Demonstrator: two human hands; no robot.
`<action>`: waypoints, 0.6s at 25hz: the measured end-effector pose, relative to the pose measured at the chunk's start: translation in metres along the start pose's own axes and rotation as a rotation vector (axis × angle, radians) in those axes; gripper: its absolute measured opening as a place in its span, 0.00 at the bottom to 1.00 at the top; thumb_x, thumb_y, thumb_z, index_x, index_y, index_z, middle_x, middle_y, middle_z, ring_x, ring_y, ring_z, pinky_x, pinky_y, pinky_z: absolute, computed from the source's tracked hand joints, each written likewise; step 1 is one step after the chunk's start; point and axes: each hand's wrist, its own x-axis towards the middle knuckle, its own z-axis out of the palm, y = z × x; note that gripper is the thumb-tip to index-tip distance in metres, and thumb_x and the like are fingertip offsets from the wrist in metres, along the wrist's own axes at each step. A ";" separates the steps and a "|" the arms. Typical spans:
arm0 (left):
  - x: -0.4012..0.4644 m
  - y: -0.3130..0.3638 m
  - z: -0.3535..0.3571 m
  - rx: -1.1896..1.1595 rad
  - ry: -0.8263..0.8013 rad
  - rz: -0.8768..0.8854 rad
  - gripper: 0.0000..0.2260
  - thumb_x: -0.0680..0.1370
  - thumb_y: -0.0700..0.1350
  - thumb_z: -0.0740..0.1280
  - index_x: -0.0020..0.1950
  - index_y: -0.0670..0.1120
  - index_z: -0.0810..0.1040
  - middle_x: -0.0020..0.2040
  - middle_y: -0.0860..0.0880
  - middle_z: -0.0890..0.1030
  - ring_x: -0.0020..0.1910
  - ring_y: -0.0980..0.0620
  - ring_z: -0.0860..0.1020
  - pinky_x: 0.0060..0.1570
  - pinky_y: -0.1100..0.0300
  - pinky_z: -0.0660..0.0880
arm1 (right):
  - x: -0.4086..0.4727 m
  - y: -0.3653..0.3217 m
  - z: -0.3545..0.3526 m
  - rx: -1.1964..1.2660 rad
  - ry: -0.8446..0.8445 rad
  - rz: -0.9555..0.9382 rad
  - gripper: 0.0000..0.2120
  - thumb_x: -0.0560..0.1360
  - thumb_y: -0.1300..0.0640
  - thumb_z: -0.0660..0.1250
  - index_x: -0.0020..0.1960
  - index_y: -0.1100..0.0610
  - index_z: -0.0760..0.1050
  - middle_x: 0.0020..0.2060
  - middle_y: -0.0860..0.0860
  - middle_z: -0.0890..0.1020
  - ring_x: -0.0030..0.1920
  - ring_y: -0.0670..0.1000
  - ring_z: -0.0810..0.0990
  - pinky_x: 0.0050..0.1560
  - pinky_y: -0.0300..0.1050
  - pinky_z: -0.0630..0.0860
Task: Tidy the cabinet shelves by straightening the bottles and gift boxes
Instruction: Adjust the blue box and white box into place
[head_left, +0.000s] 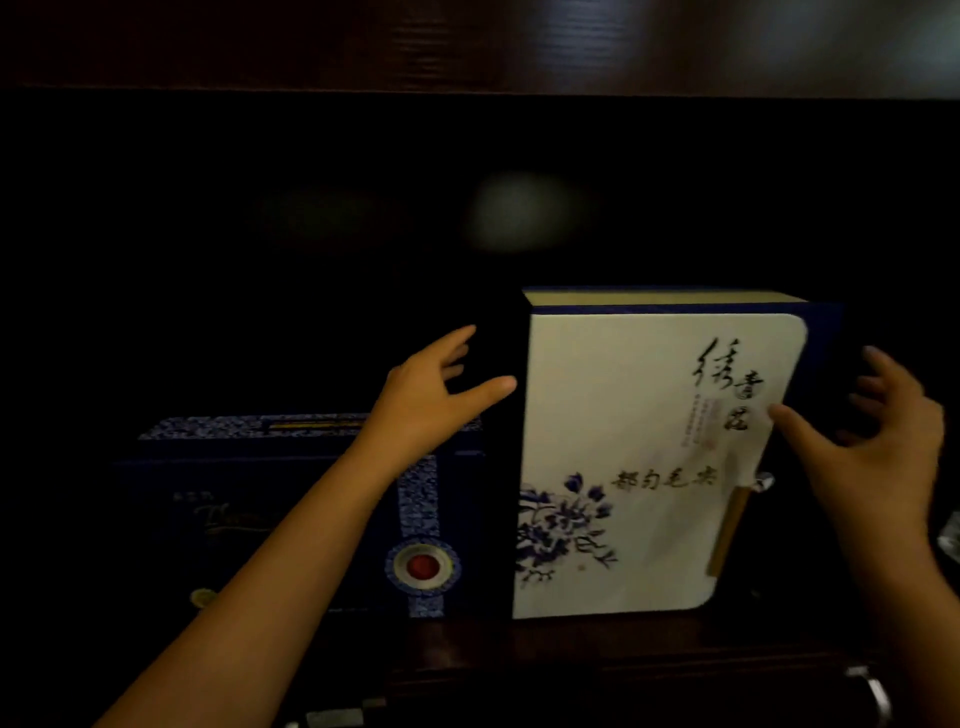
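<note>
A tall white gift box (634, 441) with blue flowers, black calligraphy and a dark blue spine stands upright on the dark shelf, right of centre. My left hand (431, 395) is spread just beside its left edge, thumb tip almost touching the box. On the other side, my right hand (878, 447) hovers with fingers apart, its thumb over the box's front near the right edge. Neither hand grips the box. A lower dark blue gift box (291, 514) with a patterned band and a red round clasp stands to the left, partly behind my left forearm.
The cabinet interior is very dark. The wooden shelf board above (467, 47) reflects light. The shelf's front edge (571, 670) runs below the boxes, with metal fittings (867, 686) at the lower right. A small patterned object (950, 535) peeks in at the right border.
</note>
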 end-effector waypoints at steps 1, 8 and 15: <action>0.008 0.009 0.012 -0.034 -0.010 -0.015 0.36 0.68 0.53 0.73 0.72 0.53 0.61 0.71 0.47 0.69 0.67 0.50 0.70 0.65 0.53 0.69 | 0.013 0.015 -0.004 0.035 -0.055 0.090 0.39 0.65 0.50 0.73 0.69 0.42 0.56 0.68 0.55 0.67 0.63 0.49 0.67 0.60 0.55 0.71; 0.022 0.015 0.051 -0.073 0.178 -0.014 0.30 0.71 0.42 0.72 0.71 0.50 0.65 0.68 0.46 0.72 0.67 0.49 0.71 0.65 0.51 0.70 | 0.035 0.072 0.019 0.346 -0.512 0.223 0.33 0.65 0.59 0.72 0.66 0.47 0.63 0.60 0.48 0.71 0.53 0.49 0.72 0.47 0.45 0.74; 0.026 0.013 0.053 -0.127 0.215 -0.079 0.29 0.71 0.40 0.72 0.69 0.51 0.68 0.67 0.46 0.74 0.63 0.50 0.72 0.61 0.43 0.74 | 0.031 0.086 0.032 0.387 -0.452 0.195 0.32 0.67 0.60 0.72 0.67 0.48 0.63 0.64 0.49 0.70 0.65 0.56 0.66 0.59 0.58 0.69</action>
